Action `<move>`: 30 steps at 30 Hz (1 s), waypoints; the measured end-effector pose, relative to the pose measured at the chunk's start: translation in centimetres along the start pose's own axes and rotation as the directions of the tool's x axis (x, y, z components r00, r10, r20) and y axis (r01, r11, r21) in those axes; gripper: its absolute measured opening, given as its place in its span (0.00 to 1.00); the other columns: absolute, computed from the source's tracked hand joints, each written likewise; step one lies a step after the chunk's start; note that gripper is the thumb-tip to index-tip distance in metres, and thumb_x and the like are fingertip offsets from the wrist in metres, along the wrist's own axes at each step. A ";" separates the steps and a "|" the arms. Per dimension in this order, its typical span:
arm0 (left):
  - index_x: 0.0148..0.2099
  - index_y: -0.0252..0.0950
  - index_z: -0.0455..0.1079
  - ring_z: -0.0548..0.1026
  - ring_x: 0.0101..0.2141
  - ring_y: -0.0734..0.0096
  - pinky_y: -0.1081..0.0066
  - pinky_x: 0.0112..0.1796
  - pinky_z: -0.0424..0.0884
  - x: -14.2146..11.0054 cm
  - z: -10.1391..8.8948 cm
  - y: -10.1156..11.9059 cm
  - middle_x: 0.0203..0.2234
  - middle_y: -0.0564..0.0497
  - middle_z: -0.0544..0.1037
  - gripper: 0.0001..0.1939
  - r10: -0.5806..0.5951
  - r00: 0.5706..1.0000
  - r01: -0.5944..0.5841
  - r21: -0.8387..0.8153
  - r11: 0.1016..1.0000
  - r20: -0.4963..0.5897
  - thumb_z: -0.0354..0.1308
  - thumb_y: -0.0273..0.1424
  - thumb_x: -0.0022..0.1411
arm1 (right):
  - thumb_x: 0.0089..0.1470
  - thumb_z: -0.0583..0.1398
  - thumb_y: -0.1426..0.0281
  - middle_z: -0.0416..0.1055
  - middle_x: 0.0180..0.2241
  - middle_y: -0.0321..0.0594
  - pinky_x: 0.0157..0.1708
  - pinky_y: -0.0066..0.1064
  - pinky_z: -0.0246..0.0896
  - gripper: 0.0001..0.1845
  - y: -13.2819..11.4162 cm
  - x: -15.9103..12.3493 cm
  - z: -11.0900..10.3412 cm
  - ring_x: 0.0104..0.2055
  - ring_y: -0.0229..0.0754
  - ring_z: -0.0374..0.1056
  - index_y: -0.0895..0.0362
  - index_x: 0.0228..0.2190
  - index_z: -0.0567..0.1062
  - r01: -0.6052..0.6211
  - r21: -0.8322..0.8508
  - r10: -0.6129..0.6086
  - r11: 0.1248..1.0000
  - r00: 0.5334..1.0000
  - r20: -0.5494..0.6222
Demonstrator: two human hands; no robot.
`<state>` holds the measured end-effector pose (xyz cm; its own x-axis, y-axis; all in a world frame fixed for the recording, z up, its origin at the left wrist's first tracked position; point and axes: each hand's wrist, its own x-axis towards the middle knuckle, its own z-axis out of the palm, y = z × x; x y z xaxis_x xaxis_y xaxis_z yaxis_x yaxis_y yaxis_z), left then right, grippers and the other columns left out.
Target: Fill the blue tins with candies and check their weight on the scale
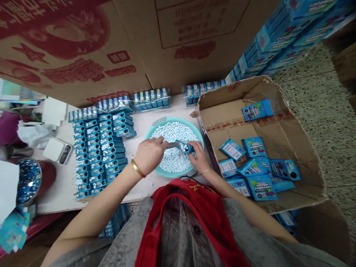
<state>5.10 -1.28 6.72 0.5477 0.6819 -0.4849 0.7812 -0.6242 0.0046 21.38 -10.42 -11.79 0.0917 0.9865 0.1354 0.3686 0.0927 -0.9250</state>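
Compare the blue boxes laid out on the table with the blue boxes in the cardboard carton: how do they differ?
The table boxes lie in tidy rows, open, with white sweets showing; the carton boxes lie scattered at all angles and look closed. The table boxes sit packed side by side; the carton boxes partly overlap, one apart near the carton's back. Both are blue with similar printing.

Small white scale (58, 150) sitting at table's left edge. Open cardboard carton (292, 148) lying at right, holding loose blue packets (254, 147). Shrink-wrapped box bundles (151, 98) lining up against printed cardboard wall (83, 48).
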 end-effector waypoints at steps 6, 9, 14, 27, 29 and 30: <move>0.43 0.36 0.69 0.71 0.39 0.63 0.67 0.40 0.66 3.0 10.7 -5.8 0.38 0.45 0.71 0.10 -0.126 0.987 0.142 -0.176 0.974 0.099 0.49 0.26 0.62 | 0.52 0.53 0.74 0.67 0.47 0.46 0.55 0.47 0.57 0.20 0.2 0.7 -1.0 0.52 0.49 0.63 0.53 0.47 0.66 -0.052 0.043 0.055 0.998 0.996 -0.067; 0.47 0.38 0.68 0.71 0.42 0.64 0.68 0.42 0.66 4.8 15.4 -4.2 0.41 0.46 0.72 0.12 -0.065 0.994 0.088 -0.284 0.955 0.089 0.50 0.27 0.62 | 0.53 0.55 0.72 0.66 0.47 0.47 0.54 0.45 0.59 0.18 0.0 1.1 -1.3 0.52 0.49 0.63 0.53 0.47 0.66 -0.072 0.048 0.076 0.996 0.994 -0.077; 0.51 0.37 0.66 0.72 0.44 0.67 0.69 0.45 0.67 6.6 17.8 -1.5 0.44 0.47 0.73 0.14 -0.003 1.000 0.010 -0.467 0.884 0.017 0.49 0.28 0.63 | 0.54 0.57 0.69 0.67 0.46 0.46 0.52 0.42 0.60 0.17 0.0 1.5 -1.5 0.50 0.48 0.64 0.54 0.47 0.66 -0.097 0.059 0.103 0.993 0.990 -0.099; 0.49 0.34 0.66 0.73 0.40 0.67 0.69 0.41 0.68 -0.3 4.7 -3.1 0.40 0.46 0.74 0.12 0.186 0.979 -0.203 -0.365 0.909 -0.082 0.50 0.33 0.65 | 0.47 0.52 0.79 0.66 0.47 0.48 0.57 0.52 0.54 0.24 0.8 1.0 -0.3 0.53 0.51 0.62 0.55 0.48 0.66 0.053 0.003 -0.053 0.999 0.999 -0.004; 0.48 0.34 0.66 0.73 0.40 0.64 0.68 0.38 0.68 -0.1 2.4 -1.4 0.40 0.45 0.74 0.11 0.128 0.991 -0.122 -0.175 0.977 0.028 0.50 0.31 0.65 | 0.47 0.52 0.80 0.66 0.47 0.47 0.59 0.54 0.51 0.25 0.5 0.8 0.2 0.53 0.51 0.62 0.54 0.48 0.66 0.083 -0.013 -0.083 0.996 0.996 0.026; 0.47 0.33 0.66 0.74 0.39 0.62 0.67 0.36 0.68 0.0 1.4 -0.4 0.39 0.45 0.74 0.11 0.089 0.993 -0.083 -0.079 0.993 0.071 0.49 0.30 0.65 | 0.47 0.51 0.80 0.66 0.48 0.47 0.60 0.55 0.50 0.25 0.4 0.7 0.5 0.53 0.51 0.61 0.54 0.48 0.66 0.094 -0.020 -0.093 0.995 0.995 0.039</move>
<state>4.37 -1.56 5.48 0.5922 0.5947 -0.5437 0.7541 -0.6469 0.1137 21.15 -9.66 -12.27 0.0210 0.9780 0.2074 0.3943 0.1825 -0.9007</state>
